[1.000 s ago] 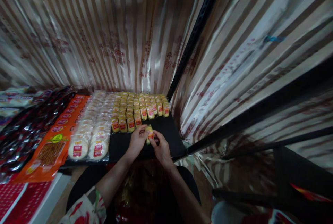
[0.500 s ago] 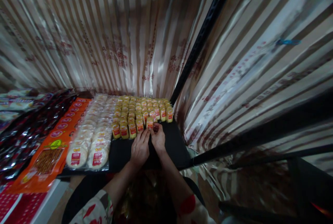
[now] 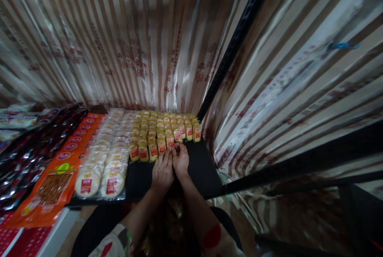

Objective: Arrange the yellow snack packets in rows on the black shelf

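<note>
Small yellow wrapped snack cakes point(image 3: 153, 150) with red-and-white labels stand in several tight rows on a black shelf board point(image 3: 205, 169). My left hand point(image 3: 163, 172) is at the front of the rows, its fingers held together against the lower edge of one wrapped cake point(image 3: 170, 141). Close beside it on the right, my right hand point(image 3: 180, 159) has its thumb and fingers curled in at the same cake. Their fingertips nearly meet and partly hide its bottom. This cake stands upright, in line with the front ones to its left.
Left of the cakes lie clear packs of round white crackers point(image 3: 112, 183), an orange snack bag point(image 3: 54, 187) and dark shiny packets point(image 3: 28, 161). A black metal post point(image 3: 231, 53) rises at the back right corner, before a striped plastic sheet point(image 3: 143, 42). A black bar point(image 3: 269, 167) runs to the right.
Both hands have kept together at the cake, which has shifted slightly left and down beside its neighbour. The view has tilted a little.
</note>
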Motion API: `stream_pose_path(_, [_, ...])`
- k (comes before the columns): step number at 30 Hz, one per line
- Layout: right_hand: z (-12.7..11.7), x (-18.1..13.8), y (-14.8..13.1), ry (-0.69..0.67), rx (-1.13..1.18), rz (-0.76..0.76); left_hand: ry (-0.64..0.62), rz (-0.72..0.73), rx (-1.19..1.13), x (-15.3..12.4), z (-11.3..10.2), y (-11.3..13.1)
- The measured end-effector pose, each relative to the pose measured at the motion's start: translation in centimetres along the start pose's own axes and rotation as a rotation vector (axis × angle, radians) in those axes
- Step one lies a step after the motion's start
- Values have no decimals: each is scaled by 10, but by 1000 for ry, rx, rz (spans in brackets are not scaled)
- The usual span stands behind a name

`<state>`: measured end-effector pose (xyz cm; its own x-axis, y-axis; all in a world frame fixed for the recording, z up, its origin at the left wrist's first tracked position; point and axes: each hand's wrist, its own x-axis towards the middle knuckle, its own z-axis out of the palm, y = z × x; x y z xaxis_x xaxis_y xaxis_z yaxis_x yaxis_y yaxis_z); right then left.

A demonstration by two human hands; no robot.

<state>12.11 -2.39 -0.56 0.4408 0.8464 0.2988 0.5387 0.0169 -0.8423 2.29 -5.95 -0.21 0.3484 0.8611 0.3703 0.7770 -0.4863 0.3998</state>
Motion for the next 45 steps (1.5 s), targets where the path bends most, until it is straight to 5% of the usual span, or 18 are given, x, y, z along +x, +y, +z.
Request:
stream_pose_path(15, [-10,-4,-4,-11,-28,-100,18,8,114,2,-8,8])
stream_pose_path(22, [-23,5,4,155,-213,-99,9,15,123,1,-9,9])
stream_pose_path(45, [-5,31,-2,38,-256,-23,-33,26,109,1,-5,7])
